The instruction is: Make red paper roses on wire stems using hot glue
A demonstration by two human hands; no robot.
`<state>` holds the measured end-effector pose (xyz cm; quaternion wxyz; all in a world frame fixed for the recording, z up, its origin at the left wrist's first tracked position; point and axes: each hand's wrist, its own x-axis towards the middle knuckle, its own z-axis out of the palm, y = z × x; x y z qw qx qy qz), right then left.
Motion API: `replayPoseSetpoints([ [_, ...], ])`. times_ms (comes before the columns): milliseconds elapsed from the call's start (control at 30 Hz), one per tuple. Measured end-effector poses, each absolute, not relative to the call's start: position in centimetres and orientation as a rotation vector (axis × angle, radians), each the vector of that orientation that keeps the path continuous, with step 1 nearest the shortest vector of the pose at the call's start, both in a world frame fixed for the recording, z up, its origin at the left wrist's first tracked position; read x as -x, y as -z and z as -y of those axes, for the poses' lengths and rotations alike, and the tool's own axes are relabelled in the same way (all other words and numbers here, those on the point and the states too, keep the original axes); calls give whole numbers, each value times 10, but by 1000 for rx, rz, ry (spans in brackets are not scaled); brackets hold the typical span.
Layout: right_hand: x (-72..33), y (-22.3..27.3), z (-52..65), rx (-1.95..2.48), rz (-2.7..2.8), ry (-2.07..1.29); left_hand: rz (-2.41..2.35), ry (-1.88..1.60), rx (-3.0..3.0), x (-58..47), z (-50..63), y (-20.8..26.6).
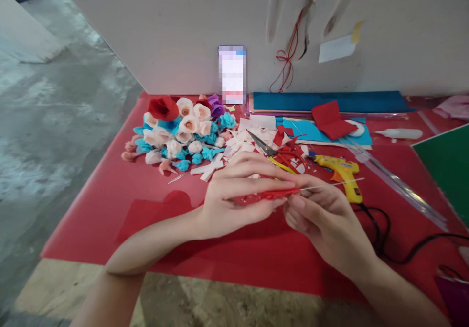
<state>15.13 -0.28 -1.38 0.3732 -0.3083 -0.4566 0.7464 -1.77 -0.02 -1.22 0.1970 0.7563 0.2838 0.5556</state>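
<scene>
A piece of red crepe paper [276,194] is pinched between the fingertips of my left hand [230,190]. A thin pale stick [350,182] runs from the paper's right end across my right hand [324,212]. The thumb and fingers of my right hand are closed around the point where stick and paper meet. Just beyond my hands lie scissors [262,144] with yellow and orange handles, partly hidden. White paper scraps [238,146] surround the blades. A flat red sheet [146,214] lies to the left of my left wrist.
Paper flowers [188,124] crowd the back left. A phone [232,75] leans upright against the wall. To the right are a yellow glue gun [339,166] with a black cord [410,256], a white bottle [401,133], clear sticks [399,183], blue sheets [326,102] and a green board [449,165].
</scene>
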Motion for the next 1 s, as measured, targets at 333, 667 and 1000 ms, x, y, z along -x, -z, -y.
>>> replayPoseSetpoints([
  [333,-180,-28,20,889,2130,-562,-876,-1625,-1854,24,0,9],
  [667,-156,-5,7,953,2044,-695,-773,-1498,-1457,15,7,14],
  [1000,-156,-5,7,898,1967,-965,-725,-1429,-1399,14,10,12],
])
